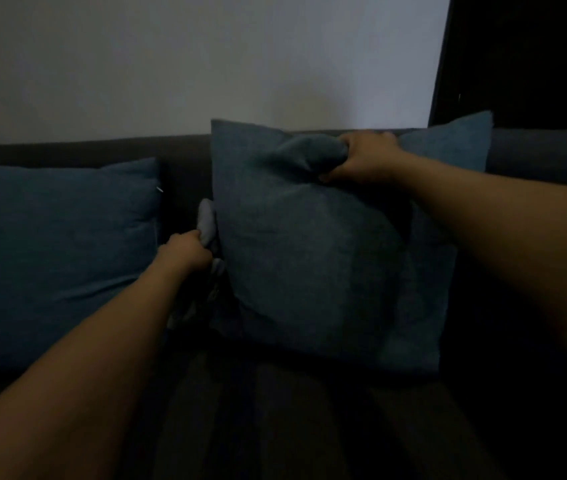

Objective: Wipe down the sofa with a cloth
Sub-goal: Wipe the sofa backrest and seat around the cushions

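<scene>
The room is dim. A dark sofa (185,157) runs across the view with its backrest against the wall. My right hand (361,161) grips the bunched top edge of a blue square cushion (309,258) that stands upright on the seat. My left hand (185,252) is closed on a grey cloth (207,220) right at that cushion's left edge; part of the cloth hangs below the hand. The cloth's far side is hidden behind the cushion.
A second blue cushion (57,244) leans against the backrest on the left. A pale wall (206,64) rises behind the sofa, and a dark panel or opening (524,57) fills the upper right. The dark seat surface (292,410) stretches toward me.
</scene>
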`<state>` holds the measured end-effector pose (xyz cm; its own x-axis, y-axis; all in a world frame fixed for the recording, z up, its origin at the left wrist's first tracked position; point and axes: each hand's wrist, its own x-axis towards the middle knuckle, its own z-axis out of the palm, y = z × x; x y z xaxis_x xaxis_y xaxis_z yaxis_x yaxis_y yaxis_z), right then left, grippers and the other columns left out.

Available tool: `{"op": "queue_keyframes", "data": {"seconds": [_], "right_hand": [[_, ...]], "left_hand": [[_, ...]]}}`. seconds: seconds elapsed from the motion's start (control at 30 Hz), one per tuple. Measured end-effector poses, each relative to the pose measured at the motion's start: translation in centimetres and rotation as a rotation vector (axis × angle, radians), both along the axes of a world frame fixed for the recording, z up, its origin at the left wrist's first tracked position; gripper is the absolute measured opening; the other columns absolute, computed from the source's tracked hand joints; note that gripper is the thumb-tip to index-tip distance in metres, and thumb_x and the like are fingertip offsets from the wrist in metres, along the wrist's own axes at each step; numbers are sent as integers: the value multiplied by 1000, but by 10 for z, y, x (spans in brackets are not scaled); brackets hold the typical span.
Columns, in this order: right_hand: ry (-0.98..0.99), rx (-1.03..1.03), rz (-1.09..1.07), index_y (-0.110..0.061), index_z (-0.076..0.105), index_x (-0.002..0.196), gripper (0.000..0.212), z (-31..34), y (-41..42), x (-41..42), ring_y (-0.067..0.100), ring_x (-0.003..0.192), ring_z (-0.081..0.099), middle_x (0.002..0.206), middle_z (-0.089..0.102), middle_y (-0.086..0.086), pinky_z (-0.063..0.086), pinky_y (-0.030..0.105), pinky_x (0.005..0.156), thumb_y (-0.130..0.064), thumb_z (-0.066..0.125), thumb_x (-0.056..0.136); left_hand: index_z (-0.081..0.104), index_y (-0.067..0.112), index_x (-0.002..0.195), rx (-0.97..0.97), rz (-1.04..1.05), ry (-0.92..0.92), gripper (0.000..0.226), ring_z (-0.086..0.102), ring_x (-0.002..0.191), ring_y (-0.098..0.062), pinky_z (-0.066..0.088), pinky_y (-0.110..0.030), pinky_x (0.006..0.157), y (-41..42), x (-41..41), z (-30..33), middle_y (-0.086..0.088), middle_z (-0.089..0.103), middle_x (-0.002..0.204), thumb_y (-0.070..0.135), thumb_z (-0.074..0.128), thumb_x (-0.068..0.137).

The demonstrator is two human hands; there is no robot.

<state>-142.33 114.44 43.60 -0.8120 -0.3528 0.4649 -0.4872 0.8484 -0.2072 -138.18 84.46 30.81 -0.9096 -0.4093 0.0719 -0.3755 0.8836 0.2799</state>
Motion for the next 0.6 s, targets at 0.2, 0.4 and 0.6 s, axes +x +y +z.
{"op": "queue_keyframes", "data": {"seconds": [0.2, 0.4, 0.6], "right_hand": [[517, -58, -114, -26, 55, 88, 16, 33, -7, 0, 31, 95, 58, 93, 66, 6, 29, 41, 92, -36, 54, 76], [927, -199, -175, -19, 57, 97, 28, 97, -5, -3, 30, 97, 52, 100, 62, 8, 29, 41, 86, -34, 45, 77], [1258, -131, -35, -17, 55, 74, 17, 132, -22, 10, 23, 64, 56, 68, 56, 6, 21, 34, 66, -29, 64, 65]], "left_hand": [[25, 16, 147, 140, 74, 58, 73, 44, 124, -42, 43, -49, 100, 35, -4, 26, -21, 33, 146, 39, 57, 86], [56, 6, 88, 334, -293, 292, 9, 59, 95, -31, 48, -34, 81, 69, -20, 43, -20, 62, 97, 13, 54, 84], [49, -5, 131, 395, -294, 441, 38, 48, 125, -33, 35, -31, 100, 111, -43, 97, -22, 50, 136, 15, 43, 100]]}}
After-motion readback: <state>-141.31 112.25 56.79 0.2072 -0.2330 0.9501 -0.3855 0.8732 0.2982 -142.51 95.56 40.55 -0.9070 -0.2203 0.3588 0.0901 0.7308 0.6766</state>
